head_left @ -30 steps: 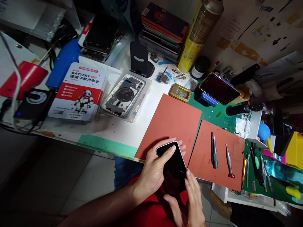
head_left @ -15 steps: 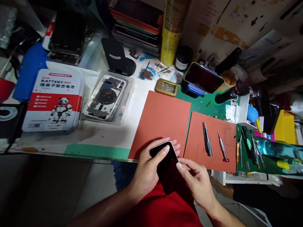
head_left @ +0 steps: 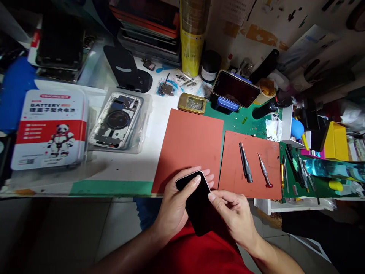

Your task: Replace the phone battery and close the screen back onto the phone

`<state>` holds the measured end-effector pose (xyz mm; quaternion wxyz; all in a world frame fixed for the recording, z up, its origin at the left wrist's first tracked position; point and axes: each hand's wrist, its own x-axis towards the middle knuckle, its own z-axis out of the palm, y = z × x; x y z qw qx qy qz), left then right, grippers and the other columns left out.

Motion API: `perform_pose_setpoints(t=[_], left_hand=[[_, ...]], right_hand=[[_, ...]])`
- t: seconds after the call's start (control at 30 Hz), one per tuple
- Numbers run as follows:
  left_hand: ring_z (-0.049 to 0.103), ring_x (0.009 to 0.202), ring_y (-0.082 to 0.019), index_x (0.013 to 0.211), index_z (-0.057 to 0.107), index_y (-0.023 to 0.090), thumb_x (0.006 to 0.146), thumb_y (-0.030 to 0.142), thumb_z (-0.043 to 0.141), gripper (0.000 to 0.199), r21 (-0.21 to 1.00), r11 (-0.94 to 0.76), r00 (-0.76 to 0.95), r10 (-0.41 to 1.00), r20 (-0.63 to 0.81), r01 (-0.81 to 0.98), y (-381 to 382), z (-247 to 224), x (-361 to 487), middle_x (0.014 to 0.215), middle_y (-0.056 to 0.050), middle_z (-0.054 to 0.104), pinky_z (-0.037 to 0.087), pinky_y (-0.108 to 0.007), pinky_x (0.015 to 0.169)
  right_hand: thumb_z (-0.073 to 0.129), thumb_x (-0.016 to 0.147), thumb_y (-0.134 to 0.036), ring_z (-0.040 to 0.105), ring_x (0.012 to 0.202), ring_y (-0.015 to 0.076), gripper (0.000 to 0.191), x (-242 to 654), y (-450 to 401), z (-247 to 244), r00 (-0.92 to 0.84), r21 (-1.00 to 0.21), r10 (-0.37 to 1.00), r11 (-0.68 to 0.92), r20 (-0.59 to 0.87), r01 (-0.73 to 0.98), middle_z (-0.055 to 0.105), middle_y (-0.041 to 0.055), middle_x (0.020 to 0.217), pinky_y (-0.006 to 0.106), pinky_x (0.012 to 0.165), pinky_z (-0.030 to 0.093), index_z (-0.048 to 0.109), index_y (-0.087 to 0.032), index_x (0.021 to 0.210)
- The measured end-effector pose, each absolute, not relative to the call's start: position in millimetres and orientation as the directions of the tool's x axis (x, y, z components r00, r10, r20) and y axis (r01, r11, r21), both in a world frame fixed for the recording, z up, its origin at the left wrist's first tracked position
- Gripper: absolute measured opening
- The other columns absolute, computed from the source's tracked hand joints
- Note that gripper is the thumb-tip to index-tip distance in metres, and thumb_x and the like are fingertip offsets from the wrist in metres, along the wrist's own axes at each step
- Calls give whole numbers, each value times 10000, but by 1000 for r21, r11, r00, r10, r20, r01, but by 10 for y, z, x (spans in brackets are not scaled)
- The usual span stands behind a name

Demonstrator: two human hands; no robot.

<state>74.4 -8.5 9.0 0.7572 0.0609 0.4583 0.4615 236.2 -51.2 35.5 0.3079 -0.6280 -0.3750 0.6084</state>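
A smartphone point(head_left: 199, 207) with a dark screen and a pale frame is held in front of my red shirt, just off the bench's front edge. My left hand point(head_left: 178, 198) wraps round it, the thumb lying across the upper screen and the fingertips showing past the far edge. With thumb and forefinger, my right hand point(head_left: 230, 209) pinches the phone's right side edge. The back of the phone is hidden. Beyond my hands lies a reddish-brown mat point(head_left: 191, 140). A second mat point(head_left: 268, 152) to the right bears a dark pen-like tool point(head_left: 245, 163) and a small silver screwdriver point(head_left: 265, 169).
An opened phone housing point(head_left: 116, 120) rests in clear plastic beside a battery pack point(head_left: 51, 129) at left. Behind the mats stand a small gold tin point(head_left: 192, 103) and a propped phone point(head_left: 236, 88). Several hand tools point(head_left: 298, 171) and a blue bottle point(head_left: 333, 169) lie at right.
The view has shifted slightly, so the bench things sit further left. Both hands keep the same hold on the phone, with little visible movement.
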Motion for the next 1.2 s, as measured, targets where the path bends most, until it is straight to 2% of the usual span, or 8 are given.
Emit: perform_pose_setpoints(t=[0.13, 0.33, 0.47, 0.6, 0.8, 1.0, 1.2], left_hand=[[859, 989, -280, 1154, 781, 198, 774, 350, 1003, 465, 519, 588, 147, 737, -659, -621, -92, 95, 731, 1061, -119, 871, 714, -392, 923], [858, 864, -241, 1374, 677, 248, 647, 280, 1070, 827, 520, 620, 103, 695, -712, -588, -151, 107, 748, 928, -44, 854, 714, -355, 859], [844, 812, -215, 1273, 724, 252, 597, 295, 1085, 767, 546, 581, 30, 700, -713, -603, -116, 105, 760, 850, -8, 830, 711, -335, 825], [826, 784, -198, 1193, 753, 273, 526, 301, 1101, 753, 580, 546, -33, 710, -703, -604, -54, 105, 734, 802, 21, 804, 697, -299, 760], [805, 740, -189, 1194, 753, 265, 479, 301, 1115, 803, 583, 555, -44, 700, -713, -593, -35, 122, 722, 785, 2, 806, 699, -324, 764], [812, 752, -208, 1215, 742, 270, 492, 307, 1108, 811, 588, 557, -45, 703, -710, -586, -48, 115, 743, 796, 7, 803, 694, -335, 754], [810, 748, -200, 1209, 746, 276, 516, 322, 1102, 780, 616, 542, -45, 729, -683, -571, -9, 79, 743, 808, 20, 796, 691, -327, 752]], right_hand=[[705, 1036, -536, 308, 596, 97, 395, 2342, -503, 374, -18, -855, 859, -507, -512, 110, 490, -36, 627, 262, 560, 318, 885, -192, 959], [697, 1048, -523, 366, 576, 99, 372, 2321, -544, 372, 15, -868, 883, -465, -469, 173, 563, -28, 648, 265, 544, 320, 892, -207, 1056], [660, 1072, -518, 429, 611, 116, 378, 2389, -604, 391, -73, -870, 874, -466, -481, 162, 612, -18, 697, 265, 587, 378, 865, -210, 1151], [628, 1090, -494, 511, 631, 136, 374, 2471, -697, 417, -114, -871, 874, -443, -472, 210, 676, 1, 735, 274, 617, 432, 869, -209, 1120], [585, 1118, -412, 492, 614, 132, 344, 2453, -742, 463, -73, -894, 928, -326, -364, 308, 701, -3, 753, 286, 603, 411, 867, -216, 1097], [568, 1129, -332, 476, 615, 126, 306, 2431, -707, 511, -79, -909, 952, -255, -296, 330, 687, -21, 748, 278, 621, 420, 849, -223, 1078], [575, 1128, -385, 474, 606, 118, 313, 2464, -708, 494, -97, -887, 942, -264, -321, 378, 654, -21, 733, 260, 614, 426, 822, -199, 1079]])
